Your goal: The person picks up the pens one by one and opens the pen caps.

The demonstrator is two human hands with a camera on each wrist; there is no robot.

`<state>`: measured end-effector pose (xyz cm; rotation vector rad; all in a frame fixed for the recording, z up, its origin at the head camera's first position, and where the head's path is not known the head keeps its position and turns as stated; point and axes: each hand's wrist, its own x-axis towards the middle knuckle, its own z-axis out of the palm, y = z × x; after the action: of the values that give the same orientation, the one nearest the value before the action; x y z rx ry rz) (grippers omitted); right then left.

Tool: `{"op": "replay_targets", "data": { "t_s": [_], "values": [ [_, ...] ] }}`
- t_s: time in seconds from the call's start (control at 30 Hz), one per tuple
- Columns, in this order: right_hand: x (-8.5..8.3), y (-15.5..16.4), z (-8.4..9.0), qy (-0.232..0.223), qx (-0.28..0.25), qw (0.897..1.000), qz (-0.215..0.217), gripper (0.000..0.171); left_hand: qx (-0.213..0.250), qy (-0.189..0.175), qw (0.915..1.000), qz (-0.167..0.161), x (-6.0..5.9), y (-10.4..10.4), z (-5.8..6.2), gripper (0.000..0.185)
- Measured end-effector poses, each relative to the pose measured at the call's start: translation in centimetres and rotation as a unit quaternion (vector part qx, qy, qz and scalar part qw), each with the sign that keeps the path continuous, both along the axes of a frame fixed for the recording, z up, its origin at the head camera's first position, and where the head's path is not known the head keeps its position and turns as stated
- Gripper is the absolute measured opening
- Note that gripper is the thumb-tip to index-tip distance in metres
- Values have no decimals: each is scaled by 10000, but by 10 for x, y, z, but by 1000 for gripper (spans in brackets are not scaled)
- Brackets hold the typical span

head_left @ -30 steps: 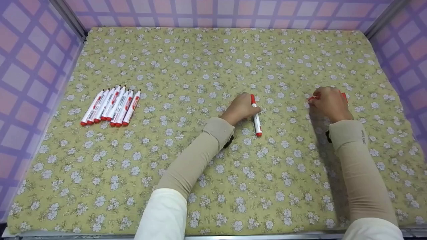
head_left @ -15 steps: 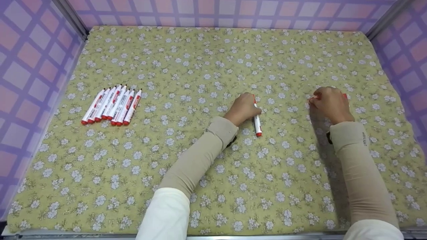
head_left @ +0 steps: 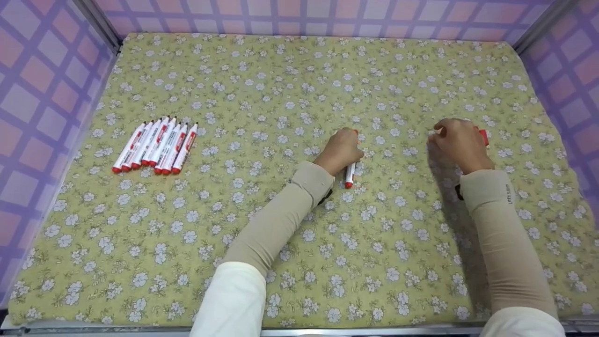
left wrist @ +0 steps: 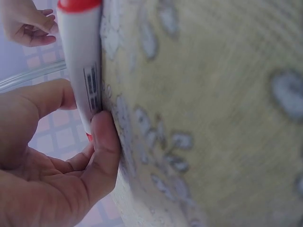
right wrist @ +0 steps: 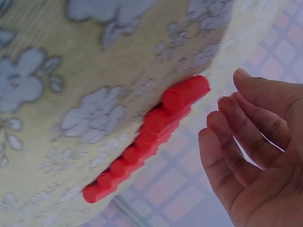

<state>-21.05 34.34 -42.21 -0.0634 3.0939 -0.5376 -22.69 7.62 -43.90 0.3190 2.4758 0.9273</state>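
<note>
- Hands are both down on the flowery cloth (head_left: 281,84), near its middle and right side.
- Left hand (head_left: 340,150) holds a white marker (head_left: 349,174) with a red end. In the left wrist view the thumb (left wrist: 106,142) and fingers pinch the marker (left wrist: 80,66) against the cloth (left wrist: 213,118).
- The marker lies on the cloth near the middle. Only its near end sticks out below the hand.
- Right hand (head_left: 461,142) is over on the right, well apart from the left hand. In the right wrist view its fingers (right wrist: 236,142) are relaxed and open, and they hold nothing.
- Red caps (right wrist: 147,137) lie in a row on the cloth, just beside that hand (right wrist: 258,161). In the head view, a bit of red (head_left: 483,136) peeks out behind the hand.
- Seven more markers (head_left: 157,146) lie side by side on the left of the cloth, touching each other, far from both hands.
- Purple and pink checked walls (head_left: 42,84) stand around the cloth.
</note>
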Motion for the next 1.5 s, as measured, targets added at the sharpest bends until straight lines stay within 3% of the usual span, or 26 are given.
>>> {"op": "replay_targets", "data": {
  "t_s": [0.17, 0.47, 0.77, 0.87, 1.0, 1.1, 1.27, 1.37, 1.5],
  "values": [
    [1, -6, 4, 112, -34, 9998, 183, 30, 0, -88, 10000, -20, 1, -2, 1, 12],
    [1, -23, 12, 521, 81, 9969, 588, 28, 531, -437, 9974, 221, 2, -9, 1, 6],
    [4, -45, 18, 681, -2, 9921, 1050, 29, 585, -447, 9971, 173, -3, -14, 4, 24],
    [6, -53, 22, 574, -38, 9912, 1194, 30, 687, -309, 9972, -16, -4, -16, 7, 32],
    [9, -61, 26, 511, 40, 9862, 1574, 33, 744, 32, 9958, -529, -2, -22, 12, 32],
    [11, -67, 26, 735, 127, 9755, 2071, 33, 709, 253, 9933, -877, 1, -28, 16, 30],
    [14, -76, 24, 1247, 23, 9491, 2891, 33, 776, 586, 9861, -1346, 7, -35, 19, 28],
    [16, -83, 25, 1304, 8, 9383, 3204, 35, 806, 774, 9808, -1599, 10, -39, 20, 28],
    [18, -92, 26, 1154, 79, 9313, 3455, 37, 826, 982, 9762, -1749, 12, -47, 21, 29]
  ]
}}
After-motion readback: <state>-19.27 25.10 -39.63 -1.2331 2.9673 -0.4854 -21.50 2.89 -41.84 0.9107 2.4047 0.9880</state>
